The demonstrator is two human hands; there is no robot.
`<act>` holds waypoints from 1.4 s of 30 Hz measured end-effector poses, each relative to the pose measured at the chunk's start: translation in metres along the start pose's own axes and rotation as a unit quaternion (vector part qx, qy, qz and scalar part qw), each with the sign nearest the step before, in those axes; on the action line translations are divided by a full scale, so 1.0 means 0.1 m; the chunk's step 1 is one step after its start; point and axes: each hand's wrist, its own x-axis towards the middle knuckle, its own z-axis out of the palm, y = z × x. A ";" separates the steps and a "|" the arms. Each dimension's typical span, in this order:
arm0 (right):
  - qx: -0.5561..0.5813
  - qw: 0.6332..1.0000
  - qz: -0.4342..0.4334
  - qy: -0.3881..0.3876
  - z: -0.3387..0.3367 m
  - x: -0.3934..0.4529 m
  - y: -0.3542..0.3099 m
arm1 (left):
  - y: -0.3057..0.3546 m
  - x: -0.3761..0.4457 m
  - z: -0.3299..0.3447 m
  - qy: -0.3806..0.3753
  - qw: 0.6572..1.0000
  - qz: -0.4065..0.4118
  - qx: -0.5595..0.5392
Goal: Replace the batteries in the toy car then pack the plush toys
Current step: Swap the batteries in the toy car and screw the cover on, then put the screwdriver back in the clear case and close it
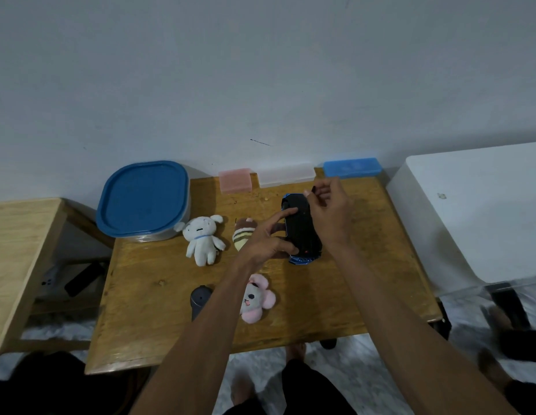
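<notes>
The blue toy car (pixel 302 232) lies upside down on the wooden table (pixel 158 310), its black underside facing up. My left hand (pixel 269 238) grips the car's near left side, index finger stretched across the underside. My right hand (pixel 329 208) hovers over the car's far end, pinching a small dark object that I cannot identify. A white plush dog (pixel 203 239) lies left of the car. A brown striped plush (pixel 244 235) sits partly behind my left hand. A pink-eared grey plush (pixel 256 298) rests near the front, beside my left forearm.
A clear container with a blue lid (pixel 143 199) stands at the back left. Pink (pixel 235 181), clear (pixel 286 175) and blue (pixel 352 167) small boxes line the back edge. A dark controller-like object (pixel 200 298) lies near the front. A white table (pixel 476 217) is on the right, a wooden bench (pixel 18 256) on the left.
</notes>
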 end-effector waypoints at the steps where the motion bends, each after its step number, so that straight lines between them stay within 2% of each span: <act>1: 0.009 1.000 0.015 0.003 -0.01 -0.01 0.02 | -0.01 0.01 0.01 -0.001 1.000 -0.004 0.000; 5: 0.048 0.995 0.079 0.040 -0.11 0.02 0.11 | -0.04 0.04 0.07 0.004 1.000 -0.016 -0.017; 10: 0.066 0.987 0.130 0.072 -0.26 0.04 0.23 | -0.12 0.09 0.22 0.057 0.994 -0.007 -0.093; 21: 0.070 0.978 0.168 0.102 -0.36 0.10 0.53 | -0.28 0.29 0.32 0.070 0.997 -0.006 0.017; 33: 0.066 0.975 0.188 0.097 -0.35 0.18 0.70 | -0.42 0.43 0.35 0.087 0.996 -0.025 0.001; 37: 0.068 0.974 0.197 0.093 -0.36 0.22 0.75 | -0.44 0.52 0.41 0.118 0.993 -0.022 0.006; 39: 0.071 0.972 0.204 0.095 -0.36 0.25 0.78 | -0.45 0.54 0.46 0.140 0.990 -0.009 0.029; 42: 0.075 0.968 0.218 0.094 -0.36 0.29 0.84 | -0.50 0.59 0.54 0.188 0.968 0.022 0.163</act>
